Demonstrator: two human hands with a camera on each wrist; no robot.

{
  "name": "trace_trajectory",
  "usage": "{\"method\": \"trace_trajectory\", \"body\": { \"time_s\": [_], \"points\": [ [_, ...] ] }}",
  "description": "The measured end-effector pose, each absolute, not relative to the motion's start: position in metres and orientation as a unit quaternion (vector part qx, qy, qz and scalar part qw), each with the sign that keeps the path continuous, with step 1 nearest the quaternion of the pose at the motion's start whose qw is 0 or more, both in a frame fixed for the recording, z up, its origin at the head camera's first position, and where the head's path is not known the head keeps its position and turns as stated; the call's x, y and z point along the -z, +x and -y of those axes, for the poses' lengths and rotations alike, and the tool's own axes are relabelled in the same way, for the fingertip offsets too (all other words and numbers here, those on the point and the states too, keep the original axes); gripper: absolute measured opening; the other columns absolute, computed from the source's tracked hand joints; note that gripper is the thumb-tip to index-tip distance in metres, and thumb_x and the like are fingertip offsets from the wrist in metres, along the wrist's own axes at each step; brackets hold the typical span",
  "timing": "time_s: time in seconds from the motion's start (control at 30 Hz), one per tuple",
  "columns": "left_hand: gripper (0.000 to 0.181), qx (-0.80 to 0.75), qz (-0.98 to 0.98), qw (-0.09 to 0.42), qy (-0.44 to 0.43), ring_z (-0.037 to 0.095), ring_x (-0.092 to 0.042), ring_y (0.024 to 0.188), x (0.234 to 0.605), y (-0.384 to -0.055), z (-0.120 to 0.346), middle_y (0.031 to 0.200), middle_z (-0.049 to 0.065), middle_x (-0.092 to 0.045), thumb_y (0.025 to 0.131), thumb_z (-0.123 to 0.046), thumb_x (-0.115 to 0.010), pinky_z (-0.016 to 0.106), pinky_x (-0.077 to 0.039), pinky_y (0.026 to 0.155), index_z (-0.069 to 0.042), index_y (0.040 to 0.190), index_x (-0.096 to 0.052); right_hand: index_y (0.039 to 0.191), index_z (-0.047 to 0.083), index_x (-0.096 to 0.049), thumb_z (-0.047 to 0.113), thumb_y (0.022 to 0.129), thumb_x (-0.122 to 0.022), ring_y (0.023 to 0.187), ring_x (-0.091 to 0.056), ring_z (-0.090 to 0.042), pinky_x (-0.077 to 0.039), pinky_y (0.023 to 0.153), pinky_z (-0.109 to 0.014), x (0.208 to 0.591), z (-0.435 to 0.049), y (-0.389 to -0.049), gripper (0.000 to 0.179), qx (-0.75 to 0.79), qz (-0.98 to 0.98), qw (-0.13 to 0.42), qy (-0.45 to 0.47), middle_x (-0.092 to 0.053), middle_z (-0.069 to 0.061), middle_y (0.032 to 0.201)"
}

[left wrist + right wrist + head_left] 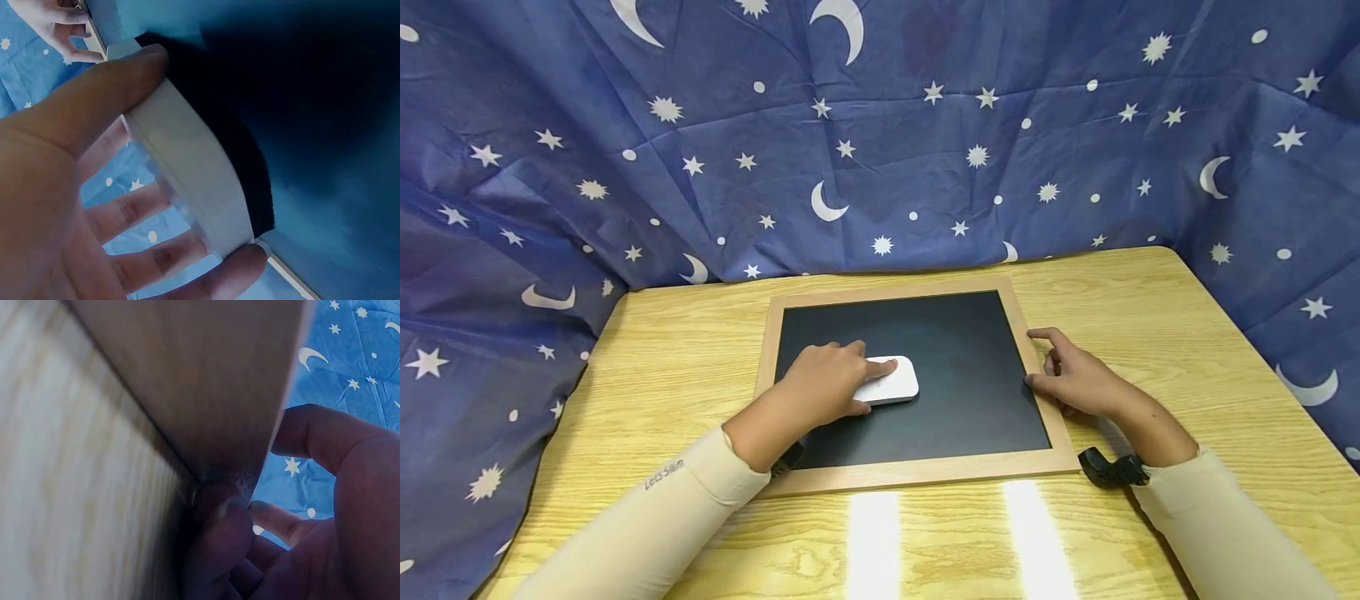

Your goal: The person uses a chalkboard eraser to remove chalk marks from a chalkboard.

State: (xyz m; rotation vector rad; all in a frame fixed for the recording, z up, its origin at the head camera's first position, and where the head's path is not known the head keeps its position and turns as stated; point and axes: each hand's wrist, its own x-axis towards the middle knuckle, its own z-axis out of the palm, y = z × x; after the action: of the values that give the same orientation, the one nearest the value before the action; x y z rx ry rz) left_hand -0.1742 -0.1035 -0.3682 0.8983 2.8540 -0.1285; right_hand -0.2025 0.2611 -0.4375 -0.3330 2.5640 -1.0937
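Observation:
A black chalkboard (970, 408) with a pale wooden frame lies on the table. My left hand (823, 383) grips a white board eraser (891, 385) over the board's middle-left part. In the left wrist view the thumb lies along one side of the eraser (187, 162) and the fingers curl round the other; its black felt (244, 162) faces the board. At the frame's right side, my right hand (1078, 379) holds the edge with thumb and fingers. The right wrist view shows a fingertip low against the frame's side (194, 381), close to the tabletop.
The light wood table (677, 358) extends around the board, with bright glare near its front. A blue curtain (910, 167) with white moons and stars hangs behind and along both sides. Black straps (1112, 468) sit at the wrists.

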Motion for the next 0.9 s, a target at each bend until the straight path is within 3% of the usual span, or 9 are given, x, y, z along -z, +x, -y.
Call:
{"method": "trace_trajectory", "body": {
  "time_s": [0.4,0.67,0.9],
  "points": [
    [0.067,0.039,-0.952,0.090,0.291,0.028,-0.066,0.086,0.368,-0.176,0.101,0.108,0.009,-0.065,0.082,-0.043,-0.081,0.045,-0.055,0.069,-0.037,0.144,-0.054,0.156,0.006,-0.021,0.018,0.095,-0.065,0.057,-0.052,-0.019,-0.046,0.049,-0.033,0.438,-0.261,-0.204,0.076,0.391,-0.897,0.169,-0.113,-0.051,-0.011,0.083],
    [0.067,0.049,-0.957,0.083,0.273,0.028,-0.066,0.085,0.366,-0.156,0.133,0.112,0.010,-0.066,0.080,-0.042,-0.083,0.043,-0.054,0.066,-0.038,0.141,-0.057,0.156,0.004,-0.020,0.017,0.094,-0.064,0.056,-0.053,-0.020,-0.045,0.049,-0.034,0.438,-0.261,-0.205,0.077,0.390,-0.897,0.169,-0.119,-0.052,-0.011,0.082],
    [0.067,0.052,-0.962,0.077,0.258,0.023,-0.059,0.070,0.361,-0.137,0.165,0.103,0.008,-0.066,0.075,-0.040,-0.087,0.038,-0.052,0.059,-0.037,0.136,-0.062,0.156,0.005,-0.021,0.018,0.095,-0.064,0.055,-0.052,-0.019,-0.045,0.048,-0.033,0.439,-0.260,-0.204,0.076,0.393,-0.897,0.167,-0.117,-0.052,-0.011,0.081]
  ]
}}
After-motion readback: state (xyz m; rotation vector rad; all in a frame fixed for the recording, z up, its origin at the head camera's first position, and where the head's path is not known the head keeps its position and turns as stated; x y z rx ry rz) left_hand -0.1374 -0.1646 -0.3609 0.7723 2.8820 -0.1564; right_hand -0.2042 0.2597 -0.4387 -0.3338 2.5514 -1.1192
